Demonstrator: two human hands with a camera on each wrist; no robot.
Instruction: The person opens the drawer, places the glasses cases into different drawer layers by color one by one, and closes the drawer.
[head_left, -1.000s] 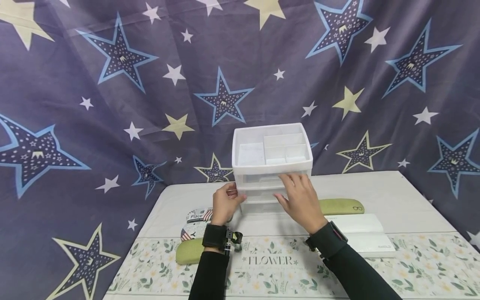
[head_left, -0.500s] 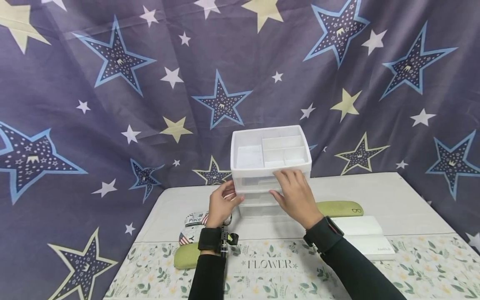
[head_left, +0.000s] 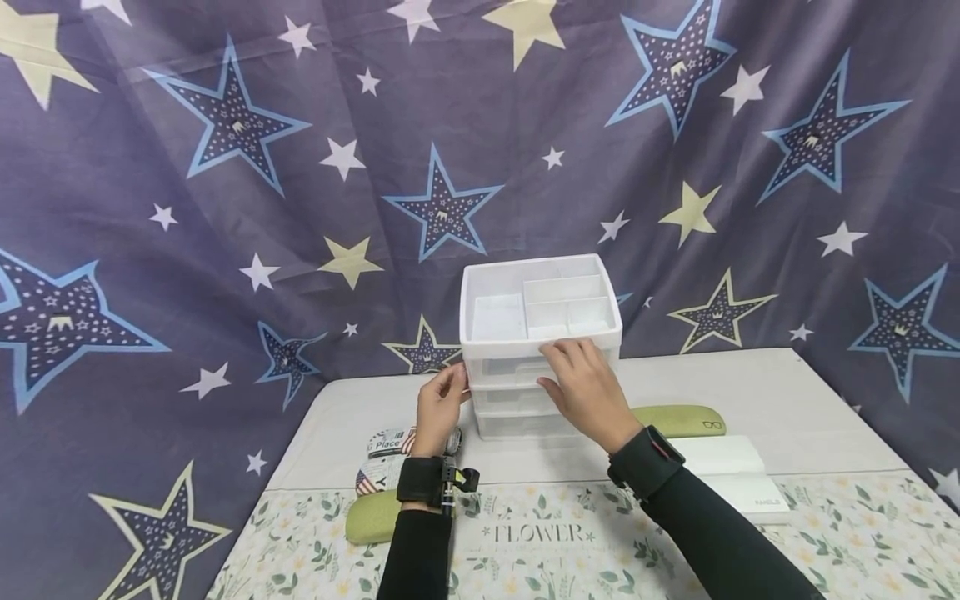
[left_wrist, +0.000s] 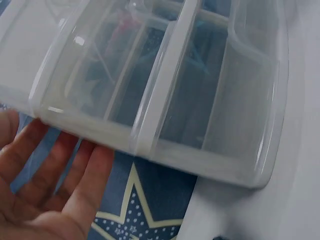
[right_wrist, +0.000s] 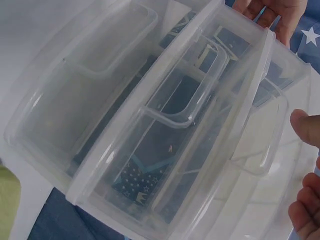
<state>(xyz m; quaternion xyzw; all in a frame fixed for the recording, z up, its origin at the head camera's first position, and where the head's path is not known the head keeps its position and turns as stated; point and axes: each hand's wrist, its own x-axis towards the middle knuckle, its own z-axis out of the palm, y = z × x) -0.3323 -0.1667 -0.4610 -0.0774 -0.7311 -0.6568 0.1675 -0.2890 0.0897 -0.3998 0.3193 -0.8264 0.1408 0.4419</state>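
Observation:
A white plastic drawer unit (head_left: 543, 358) with several see-through drawers stands at the back of the table in the head view. A divided tray (head_left: 498, 317) forms its top. My left hand (head_left: 438, 408) is at the unit's left side; in the left wrist view its fingers (left_wrist: 87, 175) reach up to the side edge, not wrapped round it. My right hand (head_left: 588, 387) is at the front, with its fingertips near the tray's front rim and the thumb apart, lower down. In the right wrist view, a gap shows between right thumb (right_wrist: 306, 127) and fingers. The drawers look pushed in.
Left of the unit lie a print-patterned case (head_left: 386, 454) and a green case (head_left: 371, 518). On the right are another green glasses case (head_left: 678, 421) and a white open box or case (head_left: 738, 475). A star-patterned cloth (head_left: 337, 167) hangs behind the table.
My left thumb has moved off the unit's front toward its left side. The right fingertips have shifted slightly left and up toward the rim. The head view has tilted a little upward.

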